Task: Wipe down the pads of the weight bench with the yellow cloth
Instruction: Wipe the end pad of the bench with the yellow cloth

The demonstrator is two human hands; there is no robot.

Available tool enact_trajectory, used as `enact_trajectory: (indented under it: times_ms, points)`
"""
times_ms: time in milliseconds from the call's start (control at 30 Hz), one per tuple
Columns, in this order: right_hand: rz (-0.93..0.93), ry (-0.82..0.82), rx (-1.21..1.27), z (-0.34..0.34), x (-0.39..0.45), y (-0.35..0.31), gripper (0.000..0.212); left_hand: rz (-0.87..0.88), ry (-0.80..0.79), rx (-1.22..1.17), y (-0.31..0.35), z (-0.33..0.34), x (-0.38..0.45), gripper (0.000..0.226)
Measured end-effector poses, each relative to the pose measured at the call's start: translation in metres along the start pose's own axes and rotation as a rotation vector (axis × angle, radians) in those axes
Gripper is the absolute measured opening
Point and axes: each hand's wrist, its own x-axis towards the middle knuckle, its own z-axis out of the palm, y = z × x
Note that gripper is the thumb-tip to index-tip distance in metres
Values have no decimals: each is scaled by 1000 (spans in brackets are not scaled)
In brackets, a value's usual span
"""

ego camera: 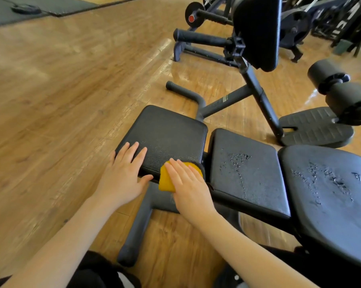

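Pressing flat-fingered, right hand (188, 183) pins folded yellow cloth (166, 181) on pebbled pad (167, 134); left hand (123, 173) splayed.

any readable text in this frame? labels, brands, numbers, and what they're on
None can be read.
Small grey label on the frame tube of the machine behind the bench: too small and blurred.
Faint mark on the bench leg beside the yellow cloth: blurred and partly hidden by the right hand.
Bench pads: no print visible.
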Motion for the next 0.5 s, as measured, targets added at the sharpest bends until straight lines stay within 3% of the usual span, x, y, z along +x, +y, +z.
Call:
enact_trajectory:
  times_ms: [167,300,500]
  points:
    - [76,-2,-33,-12,-30,30,80,-18,-47,38,4,-4,3,71]
    - [104,26,-6,-22,-38,25,73,-28,-66,61,7,-6,3,70]
    - [-53,-59,-85,-8,-2,-11,74,42,-43,27,-1,-6,-7,68]
